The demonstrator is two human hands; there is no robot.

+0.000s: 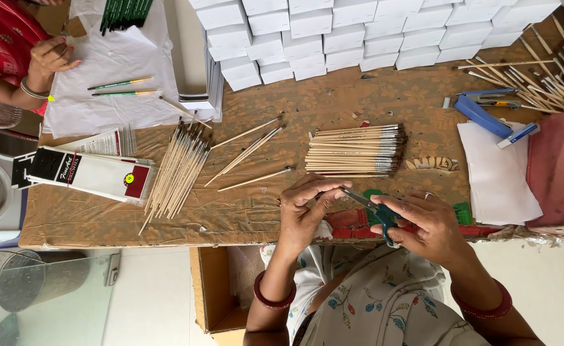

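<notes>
While the left hand (304, 208) pinches a thin brush (333, 186) at the table edge | right hand (423, 224) grips blue-handled scissors (375, 208) — blades at its tip | step: trimming, likely | next: steady, small snip — neat bundle (355, 150) just beyond.

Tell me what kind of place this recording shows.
Probably a small workshop where paintbrushes are finished and packed by hand. A neat bundle of brushes and loose brushes lie on the table, stacked white boxes wait behind, and the right hand holds scissors.
</notes>
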